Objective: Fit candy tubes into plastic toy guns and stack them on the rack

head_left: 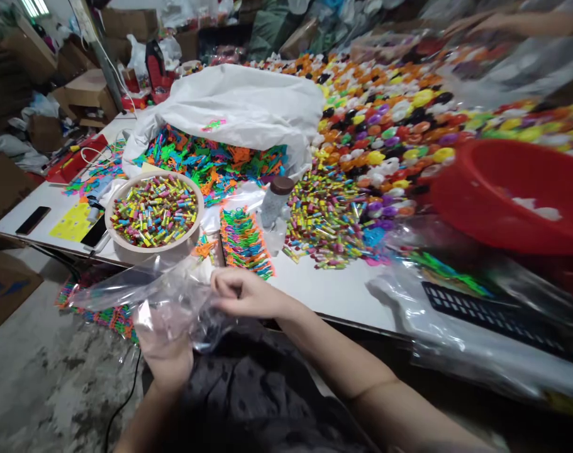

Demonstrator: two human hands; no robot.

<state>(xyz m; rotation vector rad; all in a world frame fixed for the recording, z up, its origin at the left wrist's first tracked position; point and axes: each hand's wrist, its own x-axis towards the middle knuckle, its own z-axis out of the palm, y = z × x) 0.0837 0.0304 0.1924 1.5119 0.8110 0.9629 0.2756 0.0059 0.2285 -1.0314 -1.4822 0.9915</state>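
Observation:
A clear plastic bag [126, 286] spreads in front of me at the table's near edge. My right hand [243, 294] is closed, its fingers curled and pinching the bag's right side. My left hand [166, 343] is under or inside the bag; glare and folds of plastic hide its fingers. Just beyond the bag stands a round pale bowl [107, 217] full of small multicoloured capsule-like pieces. To its right, rows of colourful small plastic pieces [246, 242] lie lined up beside a brown-lidded jar [275, 201].
A white sack [239, 94] spills colourful plastic pieces [205, 163]. Loose capsule-like pieces [324, 220] and shiny coloured pieces [385, 126] heap behind. At right are a red basin [512, 220] and a black slotted tray [484, 321]. Phones lie left; another person's arm [526, 25] reaches in.

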